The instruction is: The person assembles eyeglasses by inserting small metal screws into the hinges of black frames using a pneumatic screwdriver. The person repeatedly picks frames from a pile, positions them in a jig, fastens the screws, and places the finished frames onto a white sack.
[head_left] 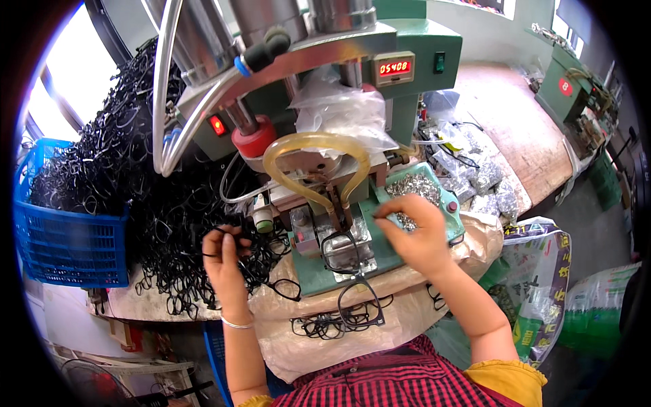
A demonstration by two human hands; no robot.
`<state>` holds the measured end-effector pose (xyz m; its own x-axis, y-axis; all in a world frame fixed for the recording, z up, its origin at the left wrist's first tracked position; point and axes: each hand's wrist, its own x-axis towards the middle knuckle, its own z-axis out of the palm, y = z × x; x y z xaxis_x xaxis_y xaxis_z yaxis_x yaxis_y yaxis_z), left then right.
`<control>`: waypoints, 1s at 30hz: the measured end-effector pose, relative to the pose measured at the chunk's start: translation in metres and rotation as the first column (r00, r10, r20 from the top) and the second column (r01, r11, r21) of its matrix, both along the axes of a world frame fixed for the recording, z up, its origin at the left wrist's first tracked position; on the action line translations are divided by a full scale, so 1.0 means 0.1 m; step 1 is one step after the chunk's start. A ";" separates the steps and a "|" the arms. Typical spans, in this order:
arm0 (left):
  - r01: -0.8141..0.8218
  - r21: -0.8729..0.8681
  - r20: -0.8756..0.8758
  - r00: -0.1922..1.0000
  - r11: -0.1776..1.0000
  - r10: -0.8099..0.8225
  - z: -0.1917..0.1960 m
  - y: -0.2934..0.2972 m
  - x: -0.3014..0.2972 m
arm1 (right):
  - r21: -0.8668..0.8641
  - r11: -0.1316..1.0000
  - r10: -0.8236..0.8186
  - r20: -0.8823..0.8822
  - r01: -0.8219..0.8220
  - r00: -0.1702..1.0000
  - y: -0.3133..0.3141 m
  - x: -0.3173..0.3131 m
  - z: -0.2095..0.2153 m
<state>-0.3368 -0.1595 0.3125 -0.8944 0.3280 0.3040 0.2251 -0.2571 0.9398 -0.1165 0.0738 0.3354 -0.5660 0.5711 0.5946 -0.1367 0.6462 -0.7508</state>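
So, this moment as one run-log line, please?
left hand: at black frame pile, grip unclear | right hand: by small metal parts, grip unclear | eyeglass frame: at green machine

The right fingers are blurred; whether anything small sits between their tips cannot be told. Just beyond them, the metal bits are too small to make out singly. A thin dark strip crosses the left fingers, its full run lost against the black frames beside them. Well above the fingers, the steel cylinders run past the upper edge, and a clear bag hides part of the green machine. Below the fingers, the lower edge cuts off the checked apron.
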 end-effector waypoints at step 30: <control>0.239 0.190 -0.546 0.832 0.952 -0.100 0.75 0.47 0.57 | -0.653 0.697 0.137 -0.285 -0.297 0.949 -0.53 -0.35 0.03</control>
<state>-0.2797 -0.1130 0.3879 -0.5130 0.3137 0.7990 0.5966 -0.5389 0.5946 -0.1516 0.0206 0.3387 -0.6413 0.7392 0.2059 -0.4034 -0.0966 -0.9099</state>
